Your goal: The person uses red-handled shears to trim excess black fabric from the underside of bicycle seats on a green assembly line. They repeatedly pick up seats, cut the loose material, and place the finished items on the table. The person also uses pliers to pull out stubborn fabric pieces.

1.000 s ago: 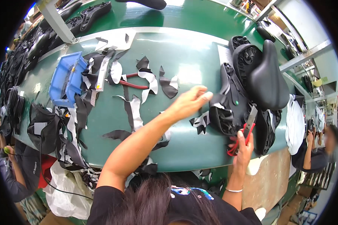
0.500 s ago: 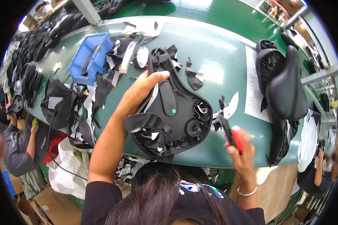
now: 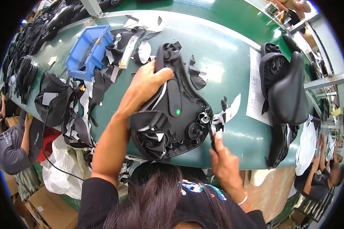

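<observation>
A black bicycle saddle (image 3: 168, 129) lies underside up on the table in front of me, its narrow nose pointing away. The loose edge of its cover (image 3: 153, 121) is bunched and folded over the base at the wide end. My left hand (image 3: 147, 84) grips the saddle's narrow part, thumb on top. In my closed right hand (image 3: 223, 162) is a slim red-and-black knife (image 3: 212, 138). Its dark tip meets the gathered cover at the saddle's right edge, and its exact contact is hard to make out.
Dark and white scraps (image 3: 227, 112) lie right of the saddle, more to its left. A blue bin (image 3: 88, 53) stands back left. Finished-looking saddles (image 3: 288, 91) rest on the right beside a printed sheet (image 3: 256, 91). A cable (image 3: 49, 154) hangs left. Other people sit at both sides.
My right hand has moved left and brought the knife from beside the saddle to its right edge. The left hand still grips the saddle, which has shifted slightly.
</observation>
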`<state>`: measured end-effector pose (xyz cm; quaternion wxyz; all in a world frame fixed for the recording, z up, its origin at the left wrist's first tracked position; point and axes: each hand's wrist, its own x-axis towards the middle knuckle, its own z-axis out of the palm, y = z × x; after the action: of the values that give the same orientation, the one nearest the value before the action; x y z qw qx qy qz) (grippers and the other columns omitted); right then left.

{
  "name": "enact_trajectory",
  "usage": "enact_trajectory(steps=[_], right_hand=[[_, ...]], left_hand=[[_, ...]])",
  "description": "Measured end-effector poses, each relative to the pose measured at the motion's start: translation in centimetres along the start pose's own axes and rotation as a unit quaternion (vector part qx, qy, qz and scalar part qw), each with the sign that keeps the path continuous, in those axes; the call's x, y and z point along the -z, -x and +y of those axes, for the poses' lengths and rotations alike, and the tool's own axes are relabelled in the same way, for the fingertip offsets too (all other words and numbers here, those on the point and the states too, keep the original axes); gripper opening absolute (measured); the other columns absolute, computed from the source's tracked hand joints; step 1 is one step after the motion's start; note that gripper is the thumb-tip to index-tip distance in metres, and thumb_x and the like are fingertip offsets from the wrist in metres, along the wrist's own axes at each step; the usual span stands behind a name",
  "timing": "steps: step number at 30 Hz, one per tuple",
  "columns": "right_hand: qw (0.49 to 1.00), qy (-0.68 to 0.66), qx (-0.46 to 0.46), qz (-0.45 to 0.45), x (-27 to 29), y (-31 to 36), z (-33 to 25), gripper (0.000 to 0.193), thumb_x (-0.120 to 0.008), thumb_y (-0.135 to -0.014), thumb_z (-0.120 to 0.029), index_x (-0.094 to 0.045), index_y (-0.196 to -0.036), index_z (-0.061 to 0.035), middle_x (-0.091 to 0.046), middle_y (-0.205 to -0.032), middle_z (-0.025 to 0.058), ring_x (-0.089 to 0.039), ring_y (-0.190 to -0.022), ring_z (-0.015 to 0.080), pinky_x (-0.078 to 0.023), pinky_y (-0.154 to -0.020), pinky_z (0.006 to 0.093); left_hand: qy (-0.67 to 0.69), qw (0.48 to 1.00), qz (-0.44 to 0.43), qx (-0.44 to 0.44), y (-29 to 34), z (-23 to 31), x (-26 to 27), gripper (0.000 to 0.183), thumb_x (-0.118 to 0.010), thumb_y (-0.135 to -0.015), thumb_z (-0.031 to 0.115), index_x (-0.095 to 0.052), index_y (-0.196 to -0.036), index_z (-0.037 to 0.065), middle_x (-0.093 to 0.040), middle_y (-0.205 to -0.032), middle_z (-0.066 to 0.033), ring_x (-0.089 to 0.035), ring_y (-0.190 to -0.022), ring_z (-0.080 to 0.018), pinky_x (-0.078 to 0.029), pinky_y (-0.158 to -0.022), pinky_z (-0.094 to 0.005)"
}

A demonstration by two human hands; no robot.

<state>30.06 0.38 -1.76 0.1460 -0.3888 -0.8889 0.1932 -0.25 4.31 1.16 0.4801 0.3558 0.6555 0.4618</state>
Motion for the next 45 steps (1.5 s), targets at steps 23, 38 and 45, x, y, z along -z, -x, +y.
enact_trajectory(steps=[23, 38, 45], right_hand=[[0.938, -0.336, 0.009, 0.089, 1.9, -10.9, -3.3, 0.048, -0.066, -0.082, -0.005, -0.047, -0.126, -0.0020, -0.063, -0.093, 0.0050, -0.057, -0.071, 0.0077, -0.046, -0.060, 0.0235], [0.996, 0.062, 0.063, -0.024, 3.4, -3.8, -0.3, 0.052, -0.068, -0.081, -0.015, -0.054, -0.131, -0.0176, -0.050, -0.061, 0.0057, -0.052, -0.047, 0.0236, -0.040, -0.044, 0.0367], [0.983, 0.144, 0.115, -0.022, 5.0, -5.9, -0.2, 0.053, -0.065, -0.081, -0.013, -0.053, -0.132, -0.0244, -0.049, -0.064, 0.0079, -0.054, -0.050, 0.0219, -0.039, -0.045, 0.0359]], left_hand=[[-0.435, 0.821, 0.025, -0.368, 4.4, -0.4, -3.7, 0.040, -0.075, -0.068, 0.029, -0.059, -0.098, 0.008, -0.058, -0.097, -0.0081, -0.052, -0.093, -0.0261, -0.036, -0.082, -0.0404], [0.490, 0.849, 0.001, -0.199, 0.2, -1.7, 0.1, 0.038, -0.067, -0.084, 0.034, -0.060, -0.077, -0.003, -0.065, -0.077, -0.0087, -0.058, -0.071, -0.0107, -0.042, -0.065, -0.0264], [-0.321, 0.924, 0.098, -0.181, 2.1, -1.9, -0.8, 0.047, -0.050, -0.094, 0.043, -0.060, -0.102, -0.003, -0.068, -0.089, -0.0145, -0.066, -0.083, -0.0301, -0.049, -0.076, -0.0384]])
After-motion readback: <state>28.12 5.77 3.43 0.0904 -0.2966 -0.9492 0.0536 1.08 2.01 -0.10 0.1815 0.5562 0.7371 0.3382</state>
